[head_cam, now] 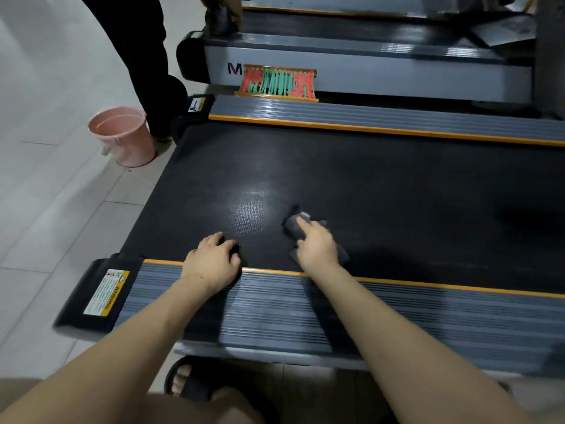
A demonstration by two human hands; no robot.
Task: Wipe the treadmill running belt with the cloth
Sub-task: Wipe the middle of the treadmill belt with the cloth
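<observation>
The right hand (pixel 316 244) is pressing the grey cloth (pixel 295 223) flat under fairly straight fingers near the front rail, so most of the running belt (pixel 367 179) stretches away beyond the fingertips, while the left hand (pixel 214 260) just rests loosely curled, holding nothing.

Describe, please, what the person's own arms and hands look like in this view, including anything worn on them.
Both forearms are bare up to the frame's edge, with no sleeve in view. The left hand and right hand are ungloved, with no watch, bracelet or ring visible. The right hand looks slightly blurred.
</observation>
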